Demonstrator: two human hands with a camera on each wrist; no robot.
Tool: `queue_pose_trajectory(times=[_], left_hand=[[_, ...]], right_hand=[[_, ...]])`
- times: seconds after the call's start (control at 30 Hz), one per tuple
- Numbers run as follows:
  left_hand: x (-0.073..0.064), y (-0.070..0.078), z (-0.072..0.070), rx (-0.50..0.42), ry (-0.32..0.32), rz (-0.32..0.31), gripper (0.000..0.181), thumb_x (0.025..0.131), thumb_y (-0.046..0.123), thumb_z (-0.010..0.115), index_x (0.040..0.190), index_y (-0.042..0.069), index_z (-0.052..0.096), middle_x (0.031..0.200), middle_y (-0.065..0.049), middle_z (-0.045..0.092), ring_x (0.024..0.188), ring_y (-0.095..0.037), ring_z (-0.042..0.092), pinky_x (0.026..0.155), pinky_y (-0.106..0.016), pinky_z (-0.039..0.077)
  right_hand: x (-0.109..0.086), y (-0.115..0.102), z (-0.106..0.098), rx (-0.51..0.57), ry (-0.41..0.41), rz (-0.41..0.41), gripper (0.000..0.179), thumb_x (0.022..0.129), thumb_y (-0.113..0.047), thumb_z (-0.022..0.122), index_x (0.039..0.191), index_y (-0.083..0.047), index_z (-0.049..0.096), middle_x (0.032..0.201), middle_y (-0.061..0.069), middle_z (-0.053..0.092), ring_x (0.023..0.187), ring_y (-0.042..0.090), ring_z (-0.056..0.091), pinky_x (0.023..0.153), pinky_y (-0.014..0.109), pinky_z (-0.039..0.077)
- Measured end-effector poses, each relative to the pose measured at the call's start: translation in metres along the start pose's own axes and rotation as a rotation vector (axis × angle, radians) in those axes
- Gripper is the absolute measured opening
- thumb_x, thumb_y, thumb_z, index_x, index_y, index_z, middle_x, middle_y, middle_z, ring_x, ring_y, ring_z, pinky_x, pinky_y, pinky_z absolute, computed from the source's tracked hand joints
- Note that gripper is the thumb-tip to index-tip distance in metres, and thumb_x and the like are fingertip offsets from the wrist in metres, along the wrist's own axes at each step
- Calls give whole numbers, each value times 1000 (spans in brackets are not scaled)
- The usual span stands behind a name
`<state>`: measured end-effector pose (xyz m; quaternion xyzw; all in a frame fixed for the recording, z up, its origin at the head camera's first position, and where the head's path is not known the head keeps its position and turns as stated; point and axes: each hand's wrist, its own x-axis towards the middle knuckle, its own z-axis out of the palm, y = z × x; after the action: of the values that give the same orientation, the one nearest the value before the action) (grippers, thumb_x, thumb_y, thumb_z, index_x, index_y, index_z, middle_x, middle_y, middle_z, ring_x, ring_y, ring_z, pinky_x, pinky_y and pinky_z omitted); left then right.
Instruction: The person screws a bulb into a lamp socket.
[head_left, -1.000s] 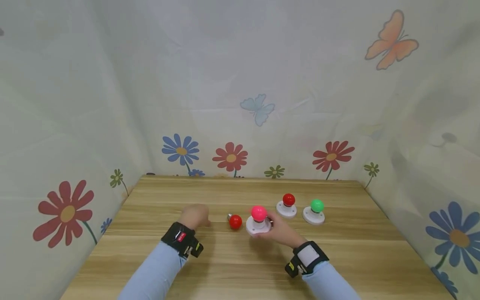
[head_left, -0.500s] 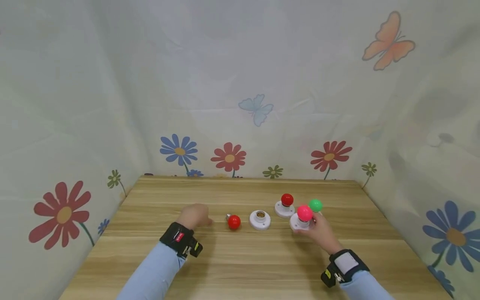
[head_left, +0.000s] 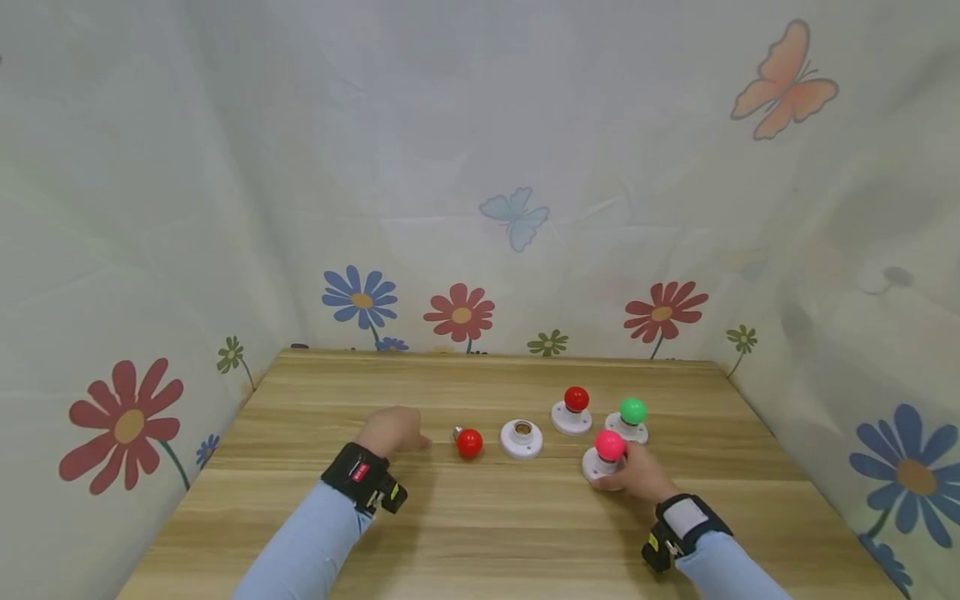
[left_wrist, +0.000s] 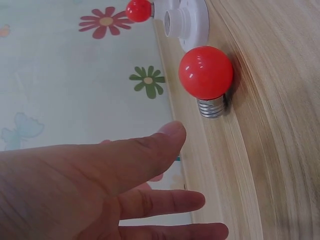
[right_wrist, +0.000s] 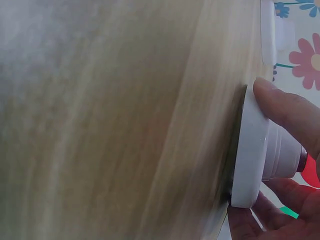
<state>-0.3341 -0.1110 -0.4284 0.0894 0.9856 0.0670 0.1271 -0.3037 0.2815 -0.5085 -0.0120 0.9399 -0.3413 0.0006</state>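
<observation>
My right hand point(head_left: 647, 473) grips a round white lamp holder point(right_wrist: 250, 145) by its base edge, thumb on one side and fingers on the other. A pink bulb point(head_left: 610, 445) stands upright in that holder. The base is at the tabletop; whether it fully touches I cannot tell. My left hand point(head_left: 392, 432) holds nothing, its thumb and fingers extended in the left wrist view. Just right of it, a loose red bulb point(head_left: 470, 443) lies on its side, metal screw cap showing. Beside that bulb sits a white lamp holder point(head_left: 525, 451) with a bare socket.
Behind my right hand stand two more holders, one with a red bulb point(head_left: 577, 399), one with a green bulb point(head_left: 633, 411). The pink bulb's holder is close in front of the green one. A flowered curtain point(head_left: 450, 125) surrounds the wooden table point(head_left: 465, 533).
My right hand has carried the pink bulb's holder rightward, then brought it lower and nearer, in front of the green bulb. The bare socket has come into sight. My left hand has barely moved.
</observation>
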Motion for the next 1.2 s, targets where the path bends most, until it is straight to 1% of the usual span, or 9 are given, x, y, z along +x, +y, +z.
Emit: queue_pose_trajectory(times=[0.33,0.5,0.63,0.73,0.83,0.93,1.0,1.1,1.2], left_hand=[[-4,3,-3,-9,10,6,33,88,37,69,84,5,67,76,-4,61,70,-21,54,67,-36,45],[-4,4,-2,-12,9,7,32,88,37,69,83,5,67,75,-4,61,70,-21,54,67,-35,45],[-4,4,-2,-6,17,9,32,88,37,69,83,5,67,74,-4,60,70,-21,54,66,-35,44],[-4,4,-2,-11,14,2,33,88,37,69,85,4,68,75,-4,60,70,-21,54,67,-35,44],[-4,4,-1,-14,10,-4,34,88,37,69,89,4,69,77,-5,62,71,-22,54,69,-36,46],[-4,4,-1,-9,11,-3,34,88,37,69,91,3,69,78,-5,62,72,-22,55,71,-37,47],[-3,4,-1,-11,12,-5,35,88,37,69,93,3,70,77,-5,62,71,-22,55,69,-36,47],[-4,4,0,-10,13,-11,35,88,38,69,93,3,69,75,-5,60,69,-22,54,66,-34,45],[-5,4,-1,3,15,-14,35,89,38,68,92,3,69,76,-5,61,70,-21,55,67,-35,46]], right_hand=[[4,5,4,1,22,20,83,60,-16,92,127,9,51,123,26,59,115,42,55,103,59,38],[5,8,5,43,23,31,93,63,-18,91,135,10,39,130,30,52,121,45,49,105,60,35],[3,-2,-1,76,43,25,102,69,-23,88,141,12,26,135,34,45,124,48,46,104,60,36],[-1,-21,-9,32,91,15,97,76,-27,83,143,11,25,135,36,43,123,49,45,101,59,40],[-3,-45,-16,6,179,-42,79,84,-25,75,141,8,32,135,32,45,123,47,45,100,58,41],[-6,-68,-21,32,285,-192,57,90,-19,69,135,5,44,131,27,52,122,43,46,101,57,40],[-8,-82,-21,48,314,-290,45,93,-19,66,129,2,51,126,22,56,118,39,50,100,56,42],[-12,-95,-18,10,272,-384,34,94,-22,64,121,-2,58,116,15,62,110,33,56,95,51,48],[-15,-101,-10,-67,114,-391,30,94,-27,64,116,-7,62,109,8,65,102,26,61,88,44,53]])
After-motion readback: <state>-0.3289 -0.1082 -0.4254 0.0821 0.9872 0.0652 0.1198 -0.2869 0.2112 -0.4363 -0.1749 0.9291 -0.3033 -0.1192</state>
